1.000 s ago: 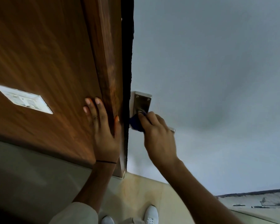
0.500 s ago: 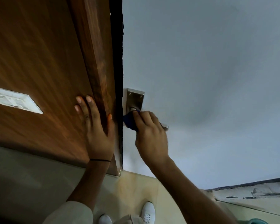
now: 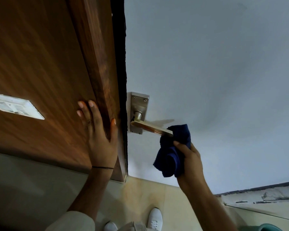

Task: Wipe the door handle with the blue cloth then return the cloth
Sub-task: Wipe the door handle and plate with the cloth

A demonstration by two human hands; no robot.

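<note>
My left hand point(image 3: 98, 140) lies flat, fingers spread, steadying the wooden frame point(image 3: 100, 64). My right hand point(image 3: 189, 157) pinches the blue cloth point(image 3: 172, 152) bunched against the handle point(image 3: 151, 127) tip, to wipe it.

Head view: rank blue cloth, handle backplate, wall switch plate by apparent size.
1. Wall switch plate, largest, though cut by the frame edge.
2. Blue cloth, bunched in the right hand; close to the switch plate, so unsure.
3. Handle backplate, smallest.

Dk blue cloth point(image 3: 173, 150) bunched at tip of metal lever door handle point(image 3: 151, 127).
</note>
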